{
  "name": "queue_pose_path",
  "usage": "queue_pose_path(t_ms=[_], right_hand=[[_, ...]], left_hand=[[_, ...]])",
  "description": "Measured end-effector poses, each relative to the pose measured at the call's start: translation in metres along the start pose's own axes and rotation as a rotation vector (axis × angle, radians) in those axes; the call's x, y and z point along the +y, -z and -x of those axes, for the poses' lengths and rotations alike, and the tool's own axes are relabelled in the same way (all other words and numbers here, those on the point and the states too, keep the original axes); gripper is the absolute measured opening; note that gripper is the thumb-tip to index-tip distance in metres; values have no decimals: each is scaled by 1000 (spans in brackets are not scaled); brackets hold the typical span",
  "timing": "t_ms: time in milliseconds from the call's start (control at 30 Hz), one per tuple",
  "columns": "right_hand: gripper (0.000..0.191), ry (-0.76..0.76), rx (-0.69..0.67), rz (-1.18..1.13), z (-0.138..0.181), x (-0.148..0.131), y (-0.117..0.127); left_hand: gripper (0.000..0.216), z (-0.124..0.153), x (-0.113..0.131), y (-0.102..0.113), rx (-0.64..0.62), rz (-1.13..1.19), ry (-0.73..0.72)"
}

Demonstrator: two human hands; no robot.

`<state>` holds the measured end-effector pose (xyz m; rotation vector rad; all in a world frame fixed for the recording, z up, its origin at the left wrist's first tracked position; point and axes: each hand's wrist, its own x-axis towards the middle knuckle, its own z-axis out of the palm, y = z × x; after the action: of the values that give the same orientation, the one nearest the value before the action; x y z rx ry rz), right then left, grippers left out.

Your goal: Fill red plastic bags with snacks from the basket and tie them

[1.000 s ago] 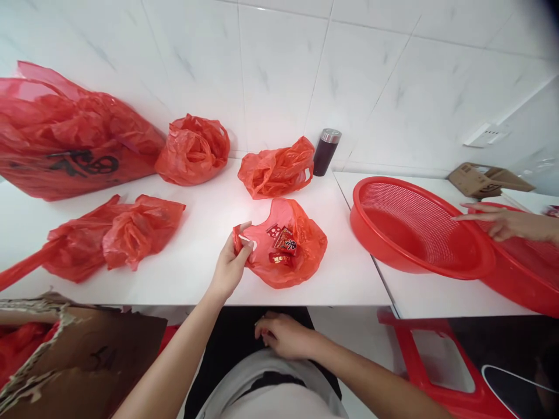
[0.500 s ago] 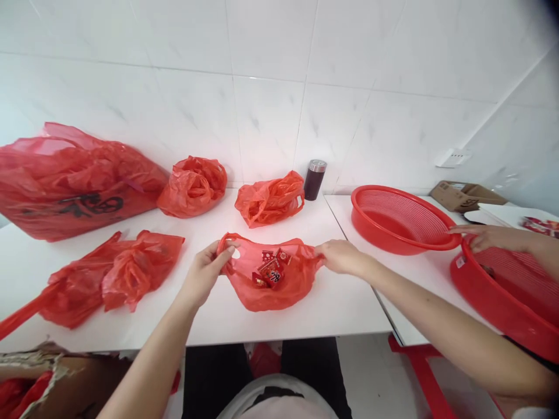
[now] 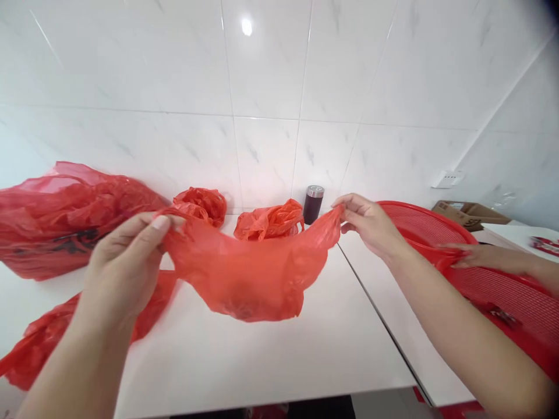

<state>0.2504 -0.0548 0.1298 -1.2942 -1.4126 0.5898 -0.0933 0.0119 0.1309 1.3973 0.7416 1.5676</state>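
I hold a red plastic bag (image 3: 248, 273) up over the white table (image 3: 271, 361), stretched between both hands. My left hand (image 3: 124, 265) pinches its left handle, fingers closed. My right hand (image 3: 369, 224) grips the right handle, also closed. The bag sags in the middle with a small dark bulge at its bottom; what is inside cannot be made out through the plastic.
Other red bags lie on the table: a large one (image 3: 56, 218) at far left, one (image 3: 203, 203) at the back, another (image 3: 268, 220) beside a dark cylindrical container (image 3: 313, 204). Red mesh baskets (image 3: 489, 285) sit at right, where another person's hand (image 3: 484, 256) rests. A cardboard box (image 3: 469, 212) stands behind.
My right hand came up from below the table edge and took the bag's right handle. Both hands lifted the bag off the table. The view tilted upward.
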Motion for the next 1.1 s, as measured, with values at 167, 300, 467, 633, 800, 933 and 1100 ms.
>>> queue_pose_path(t_ms=[167, 300, 467, 633, 800, 933, 1100], right_hand=[[10, 14, -147, -60, -21, -24, -3], [9, 55, -238, -174, -34, -43, -37], [14, 204, -442, -95, -36, -60, -97], [26, 283, -326, 37, -35, -43, -114], [1, 207, -337, -28, -23, -26, -105], [3, 359, -356, -62, 15, -52, -96], [19, 319, -378, -125, 20, -41, -104]], left_hand=[[9, -10, 11, -4, -192, 91, -10], [39, -17, 1, -21, -530, -94, 71], [28, -23, -19, -53, -912, -244, 301], [30, -29, -35, -56, -740, -75, 443], [37, -33, -43, -40, -751, -49, 469], [29, -33, -39, -29, -832, -3, 481], [7, -25, -28, -29, -960, -291, 250]])
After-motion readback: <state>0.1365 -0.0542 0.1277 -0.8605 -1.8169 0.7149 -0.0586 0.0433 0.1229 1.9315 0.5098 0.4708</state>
